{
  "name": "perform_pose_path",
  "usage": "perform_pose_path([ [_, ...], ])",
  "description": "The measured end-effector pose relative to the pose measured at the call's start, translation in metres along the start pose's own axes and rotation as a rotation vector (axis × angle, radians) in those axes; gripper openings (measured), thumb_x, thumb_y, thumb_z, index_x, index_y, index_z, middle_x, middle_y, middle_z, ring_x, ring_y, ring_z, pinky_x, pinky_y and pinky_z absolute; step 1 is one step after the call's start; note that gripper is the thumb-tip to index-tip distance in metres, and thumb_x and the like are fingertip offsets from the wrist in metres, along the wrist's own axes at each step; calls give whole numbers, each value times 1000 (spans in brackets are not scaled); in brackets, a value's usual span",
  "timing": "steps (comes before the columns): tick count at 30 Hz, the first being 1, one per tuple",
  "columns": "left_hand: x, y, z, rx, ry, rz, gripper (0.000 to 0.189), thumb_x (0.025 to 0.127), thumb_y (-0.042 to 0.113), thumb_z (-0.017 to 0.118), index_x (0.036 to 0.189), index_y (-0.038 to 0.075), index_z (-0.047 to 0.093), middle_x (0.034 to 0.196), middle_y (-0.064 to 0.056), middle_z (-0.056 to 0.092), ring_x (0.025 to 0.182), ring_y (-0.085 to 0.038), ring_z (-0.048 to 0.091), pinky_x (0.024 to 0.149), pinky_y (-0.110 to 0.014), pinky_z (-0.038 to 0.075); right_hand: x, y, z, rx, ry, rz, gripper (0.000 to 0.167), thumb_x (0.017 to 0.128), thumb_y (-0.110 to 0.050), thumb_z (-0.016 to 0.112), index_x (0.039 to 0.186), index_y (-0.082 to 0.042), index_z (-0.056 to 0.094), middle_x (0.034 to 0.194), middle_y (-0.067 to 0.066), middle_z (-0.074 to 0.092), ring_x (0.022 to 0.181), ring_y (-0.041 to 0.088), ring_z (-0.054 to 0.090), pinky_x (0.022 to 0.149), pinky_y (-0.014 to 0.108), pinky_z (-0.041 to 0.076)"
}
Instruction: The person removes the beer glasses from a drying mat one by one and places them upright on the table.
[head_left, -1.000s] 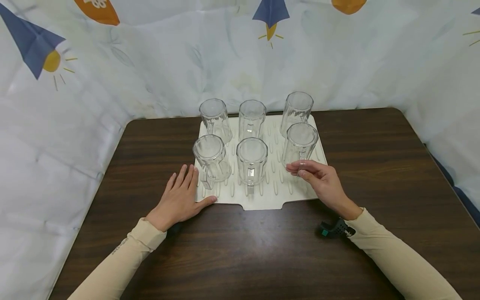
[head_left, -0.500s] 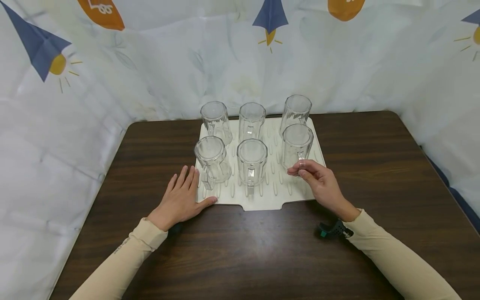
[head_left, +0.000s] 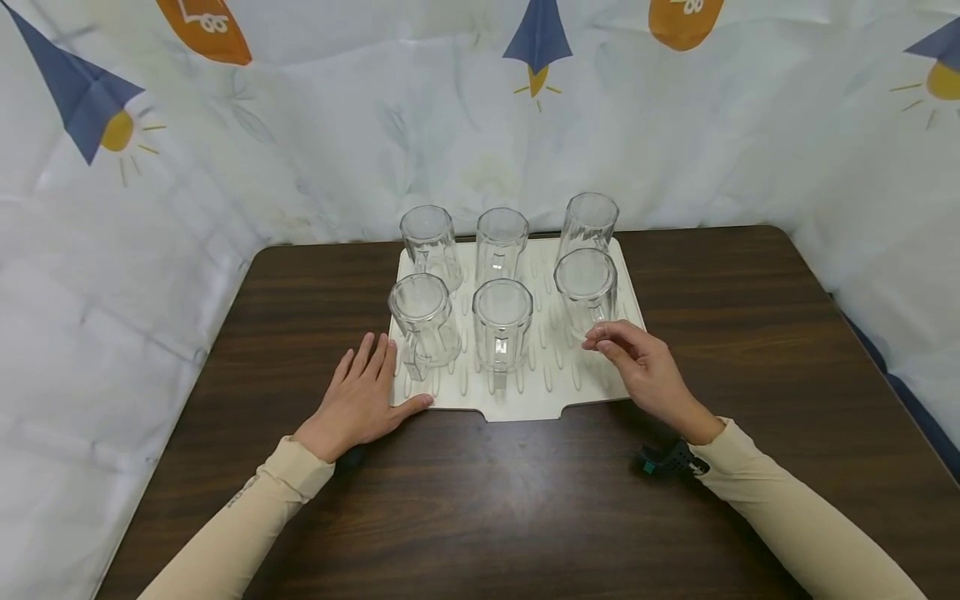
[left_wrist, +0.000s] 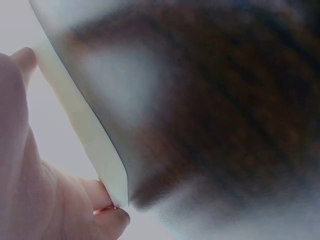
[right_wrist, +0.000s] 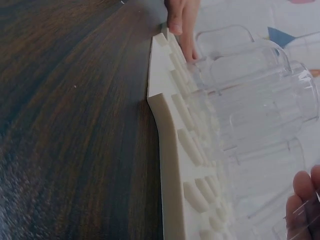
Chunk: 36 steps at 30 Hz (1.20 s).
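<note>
A white ridged tray [head_left: 522, 407] bears several clear glass mugs in two rows of three. My right hand [head_left: 651, 373] is at the front right mug [head_left: 587, 279], with thumb and fingertips pinching low at its handle, which they partly hide. In the right wrist view, those fingers [right_wrist: 302, 187] show at the right edge, beside the glass. My left hand [head_left: 356, 408] rests with straight, spread fingers at the tray's left edge, its thumb on the front left corner. The left wrist view shows thumb and fingers along the tray's edge [left_wrist: 85, 130].
The front middle mug [head_left: 502, 321] and front left mug [head_left: 423, 321] have handles towards me. Three more mugs, including the back middle one [head_left: 502, 242], stand behind. A dark wood table [head_left: 487, 508] lies underneath, with a printed white curtain [head_left: 337, 125] close behind it.
The front right mug has shifted left and turned a little, while my right fingertips have moved slightly right. My left hand has kept its place. The head view has shifted slightly.
</note>
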<state>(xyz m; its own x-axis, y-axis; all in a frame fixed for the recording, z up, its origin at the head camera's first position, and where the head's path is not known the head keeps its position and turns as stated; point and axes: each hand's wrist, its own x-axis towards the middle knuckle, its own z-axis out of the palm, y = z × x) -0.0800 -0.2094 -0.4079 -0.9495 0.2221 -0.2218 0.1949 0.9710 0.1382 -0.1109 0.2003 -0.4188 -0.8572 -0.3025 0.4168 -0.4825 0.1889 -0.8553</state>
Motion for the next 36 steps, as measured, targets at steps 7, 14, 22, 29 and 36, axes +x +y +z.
perform_pose_path([
  [7, -1, -1, 1, -5, 8, 6, 110, 95, 75, 50, 164, -3, 16, 173, -25, 14, 163, -44, 6, 130, -65, 9, -1, -7, -2, -14, 7, -30, 18, 100, 12, 55, 113, 10, 67, 105, 10, 72, 102, -2, 72, 95, 12, 56],
  [14, -1, -2, 1, 4, 13, 13, 110, 96, 76, 49, 163, -5, 17, 173, -25, 14, 162, -45, 6, 130, -65, 10, -4, -19, -8, -95, 16, -18, 18, 99, 11, 58, 113, 7, 69, 106, 16, 70, 102, -3, 69, 91, 11, 56],
  [22, -1, -2, -1, -2, 5, 15, 110, 96, 76, 49, 164, -5, 16, 173, -26, 13, 163, -45, 6, 130, -65, 10, -8, -33, -22, -328, -1, -43, 21, 96, 7, 65, 110, -7, 73, 103, 2, 71, 95, -6, 62, 80, 8, 50],
  [29, -1, -1, -2, -9, 3, 17, 110, 96, 75, 50, 163, -5, 16, 173, -26, 13, 162, -45, 5, 130, -65, 9, -7, -44, -32, -455, 36, -170, 27, 89, 15, 68, 105, -7, 72, 101, 3, 68, 93, -2, 59, 81, 6, 46],
  [36, -1, -2, -1, -12, 7, 21, 110, 96, 75, 50, 163, -5, 17, 173, -26, 13, 162, -45, 5, 130, -65, 9, -4, -51, -43, -555, 62, -289, 23, 90, 16, 66, 104, -2, 70, 102, 10, 65, 87, 9, 55, 76, 14, 43],
])
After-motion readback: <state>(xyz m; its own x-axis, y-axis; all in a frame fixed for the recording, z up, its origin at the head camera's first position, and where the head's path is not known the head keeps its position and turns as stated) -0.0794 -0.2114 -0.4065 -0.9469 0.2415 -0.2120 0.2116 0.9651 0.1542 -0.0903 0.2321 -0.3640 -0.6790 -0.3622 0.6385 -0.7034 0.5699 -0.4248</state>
